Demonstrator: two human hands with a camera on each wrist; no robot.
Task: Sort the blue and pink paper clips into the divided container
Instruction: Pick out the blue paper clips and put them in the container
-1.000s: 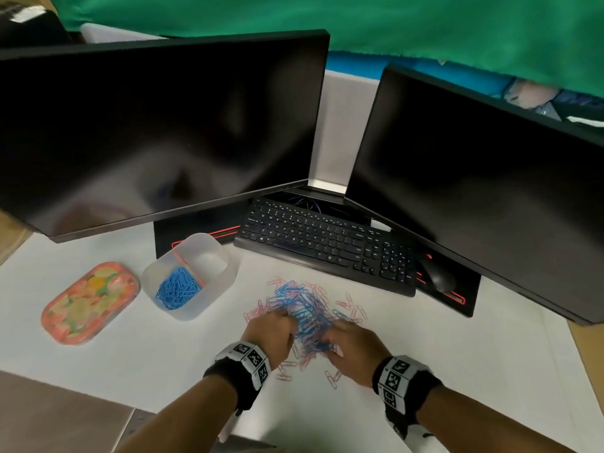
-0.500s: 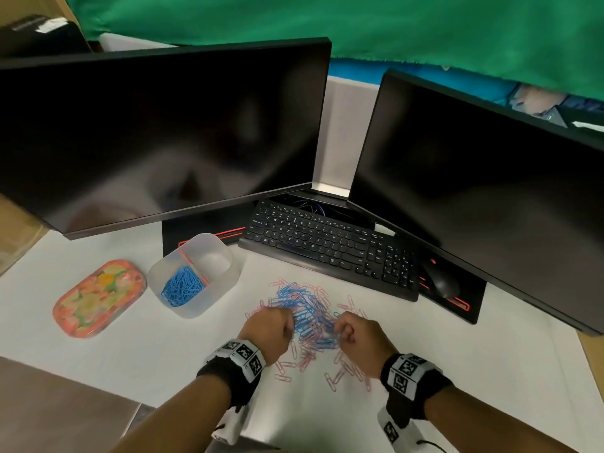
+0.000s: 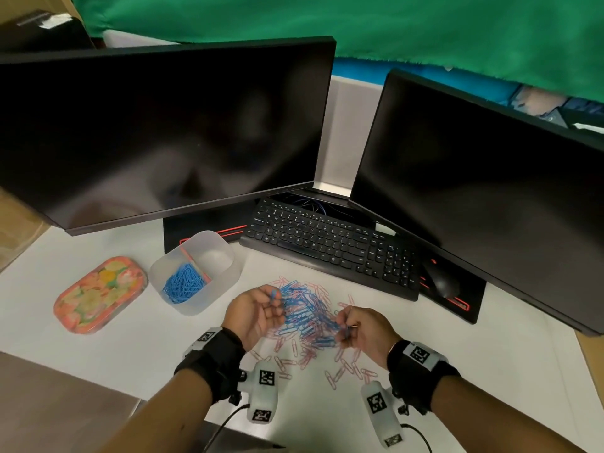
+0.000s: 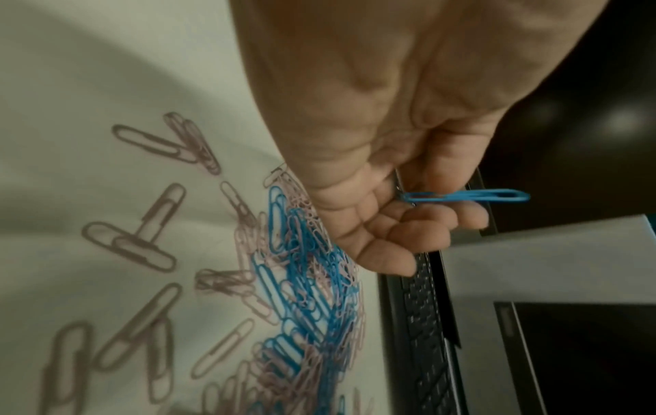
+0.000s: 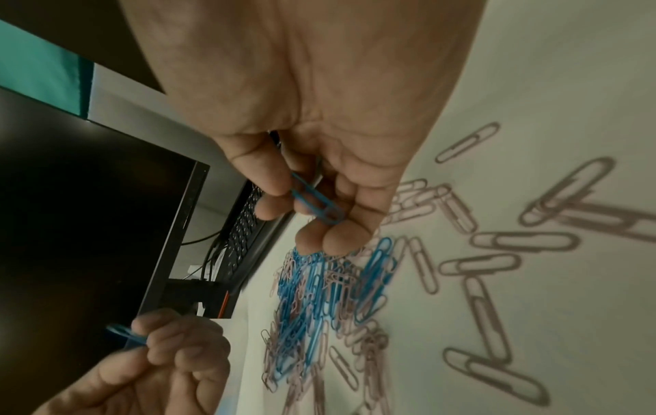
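Just below the centre of the head view, a mixed pile of blue and pink paper clips point(image 3: 307, 317) lies on the white desk point(image 3: 490, 371), with loose pink clips scattered toward the lower edge. The left hand point(image 3: 253, 313) is raised at the pile's left edge and pinches a single blue paper clip point(image 4: 468, 196) between thumb and fingertips; the clip juts out sideways past the fingers. The right hand point(image 3: 364, 331), at the pile's right edge, pinches another blue clip point(image 5: 314, 202) the same way. Left of the pile stands the translucent divided container point(image 3: 225, 279): its nearer compartment holds a heap of blue clips point(image 3: 184, 284), on one side of an orange divider. Further left lies a floral lid point(image 3: 99, 294). A black keyboard point(image 3: 330, 245) sits above the pile, under two dark monitors point(image 3: 163, 135).
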